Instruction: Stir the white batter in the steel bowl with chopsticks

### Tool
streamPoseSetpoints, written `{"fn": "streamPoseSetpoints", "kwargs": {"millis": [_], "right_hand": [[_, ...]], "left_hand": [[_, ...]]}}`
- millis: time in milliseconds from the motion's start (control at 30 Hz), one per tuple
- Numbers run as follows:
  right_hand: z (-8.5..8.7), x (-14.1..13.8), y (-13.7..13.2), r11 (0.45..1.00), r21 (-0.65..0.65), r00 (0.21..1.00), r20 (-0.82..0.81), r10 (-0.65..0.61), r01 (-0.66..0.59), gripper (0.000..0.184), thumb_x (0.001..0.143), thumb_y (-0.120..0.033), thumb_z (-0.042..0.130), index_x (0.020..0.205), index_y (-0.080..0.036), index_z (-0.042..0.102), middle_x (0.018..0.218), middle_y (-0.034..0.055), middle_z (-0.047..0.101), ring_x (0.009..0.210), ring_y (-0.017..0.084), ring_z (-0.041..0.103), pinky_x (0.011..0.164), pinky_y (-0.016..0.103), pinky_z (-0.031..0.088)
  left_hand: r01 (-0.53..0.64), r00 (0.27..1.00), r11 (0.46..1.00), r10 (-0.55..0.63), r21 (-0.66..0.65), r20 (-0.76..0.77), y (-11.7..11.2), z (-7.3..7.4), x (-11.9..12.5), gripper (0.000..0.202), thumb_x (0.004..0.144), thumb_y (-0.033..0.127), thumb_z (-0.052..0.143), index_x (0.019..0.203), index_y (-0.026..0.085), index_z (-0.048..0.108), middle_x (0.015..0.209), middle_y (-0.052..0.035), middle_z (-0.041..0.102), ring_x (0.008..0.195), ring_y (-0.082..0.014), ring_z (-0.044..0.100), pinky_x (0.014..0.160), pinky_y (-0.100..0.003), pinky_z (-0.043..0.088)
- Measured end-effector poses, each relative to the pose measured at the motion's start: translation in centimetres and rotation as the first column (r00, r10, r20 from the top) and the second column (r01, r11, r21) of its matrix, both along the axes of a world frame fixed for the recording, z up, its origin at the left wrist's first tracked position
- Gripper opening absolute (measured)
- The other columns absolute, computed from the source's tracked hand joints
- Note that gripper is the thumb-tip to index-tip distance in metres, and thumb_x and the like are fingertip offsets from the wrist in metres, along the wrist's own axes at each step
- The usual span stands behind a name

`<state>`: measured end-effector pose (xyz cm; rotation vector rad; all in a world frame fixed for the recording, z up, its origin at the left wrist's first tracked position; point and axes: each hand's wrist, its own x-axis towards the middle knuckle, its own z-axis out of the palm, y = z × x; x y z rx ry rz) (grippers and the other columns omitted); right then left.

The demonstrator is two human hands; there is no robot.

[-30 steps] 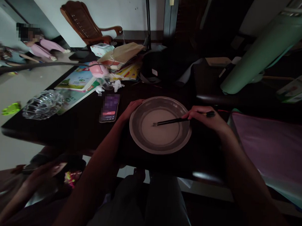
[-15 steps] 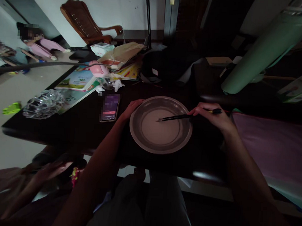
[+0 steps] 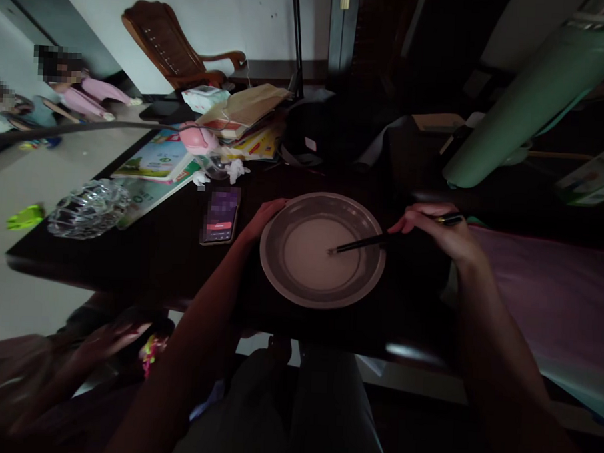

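A round, wide-rimmed metal dish (image 3: 271, 255) rests on the dark table near its front edge. Its middle looks pale and smooth; whether liquid covers it I cannot tell. My left hand (image 3: 267, 218) is curled against the dish's left rim, gripping it, its fingertips partly hidden. Between the fingers of my right hand (image 3: 429, 225), right of the dish, is a slim black paintbrush (image 3: 364, 242) with a gold band near its end. The brush crosses the right rim, its small tip low over the pale middle.
Left of the dish lie a phone (image 3: 220, 215), a glass bowl (image 3: 90, 208) and books (image 3: 152, 156). Crumpled tissues (image 3: 237, 171) and a paper bag (image 3: 257, 108) lie behind. A green cylinder (image 3: 517, 109) leans at right. Another person's hand (image 3: 119, 339) shows at lower left.
My right hand has moved right, drawing the brush tip a little right and toward me across the dish. My left hand and the dish stay in place.
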<state>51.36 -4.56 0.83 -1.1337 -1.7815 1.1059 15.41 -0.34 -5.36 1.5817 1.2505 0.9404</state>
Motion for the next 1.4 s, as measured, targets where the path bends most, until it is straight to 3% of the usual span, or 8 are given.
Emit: {"fn": "streamPoseSetpoints", "kwargs": {"millis": [200, 400, 600, 800, 1000, 1200, 1400], "right_hand": [[-0.3, -1.5, -0.2, 0.987, -0.011, 0.986, 0.045, 0.16, -0.159, 0.035, 0.085, -0.052, 0.064, 0.067, -0.023, 0.07, 0.086, 0.0044, 0.078, 0.083, 0.022, 0.071, 0.076, 0.035, 0.052], [-0.1, 0.0, 0.0, 1.0, 0.023, 1.0, -0.011, -0.001, 0.001, 0.034, 0.088, -0.046, 0.063, 0.063, -0.023, 0.067, 0.079, 0.0021, 0.078, 0.081, 0.022, 0.071, 0.082, 0.036, 0.051], [-0.3, -1.7, -0.2, 0.984, -0.015, 0.984, 0.03, 0.177, -0.177, 0.035, 0.085, -0.052, 0.064, 0.066, -0.023, 0.07, 0.085, 0.0041, 0.078, 0.083, 0.023, 0.072, 0.078, 0.035, 0.052], [-0.2, 0.1, 0.1, 1.0, 0.018, 1.0, 0.0, -0.014, 0.014, 0.034, 0.088, -0.048, 0.063, 0.064, -0.025, 0.068, 0.081, 0.0019, 0.078, 0.082, 0.022, 0.071, 0.081, 0.036, 0.05], [-0.4, -1.5, -0.2, 0.982, -0.016, 0.982, 0.025, 0.19, -0.189, 0.034, 0.086, -0.051, 0.064, 0.066, -0.024, 0.07, 0.084, 0.0036, 0.078, 0.084, 0.022, 0.072, 0.079, 0.035, 0.052], [-0.2, -0.2, 0.1, 1.0, 0.02, 1.0, 0.025, 0.008, -0.008, 0.033, 0.088, -0.049, 0.063, 0.066, -0.025, 0.068, 0.083, 0.0024, 0.078, 0.084, 0.023, 0.071, 0.082, 0.038, 0.052], [-0.2, -1.4, -0.1, 0.985, -0.024, 0.985, 0.031, 0.172, -0.171, 0.035, 0.086, -0.051, 0.063, 0.066, -0.023, 0.069, 0.084, 0.0033, 0.078, 0.083, 0.022, 0.071, 0.079, 0.036, 0.052]], "left_hand": [[0.018, 0.999, 1.0, -0.018, 0.025, -0.029, 0.2, 0.2, 0.0, 0.048, 0.087, 0.051, 0.043, 0.098, 0.015, 0.072, 0.102, -0.0064, 0.073, 0.106, -0.026, 0.061, 0.094, -0.031, 0.047], [0.013, 1.0, 1.0, -0.013, 0.009, -0.022, 0.0, 0.3, 0.1, 0.048, 0.088, 0.051, 0.043, 0.1, 0.015, 0.071, 0.101, -0.0069, 0.073, 0.103, -0.0258, 0.062, 0.091, -0.032, 0.049], [0.009, 1.0, 1.0, -0.009, 0.01, -0.024, 0.3, -0.1, -0.1, 0.049, 0.086, 0.053, 0.045, 0.1, 0.015, 0.072, 0.1, -0.006, 0.074, 0.103, -0.0256, 0.062, 0.092, -0.032, 0.049], [0.0, 0.999, 0.999, 0.001, 0.032, -0.046, 0.4, -0.1, -0.2, 0.05, 0.086, 0.053, 0.045, 0.101, 0.014, 0.073, 0.105, -0.0061, 0.074, 0.104, -0.025, 0.062, 0.092, -0.031, 0.049], [0.006, 1.0, 1.0, -0.006, -0.001, -0.017, 0.3, -0.1, -0.1, 0.05, 0.085, 0.055, 0.045, 0.098, 0.015, 0.072, 0.101, -0.0069, 0.074, 0.103, -0.0263, 0.063, 0.09, -0.032, 0.05], [-0.002, 1.0, 1.0, 0.002, 0.019, -0.03, 0.3, 0.0, -0.1, 0.048, 0.087, 0.052, 0.044, 0.099, 0.015, 0.073, 0.1, -0.0069, 0.074, 0.103, -0.0258, 0.063, 0.091, -0.032, 0.05], [0.02, 1.0, 1.0, -0.02, 0.001, -0.016, 0.6, -0.5, -0.2, 0.05, 0.087, 0.053, 0.043, 0.102, 0.014, 0.071, 0.101, -0.0067, 0.073, 0.102, -0.0253, 0.063, 0.091, -0.032, 0.049]]}}
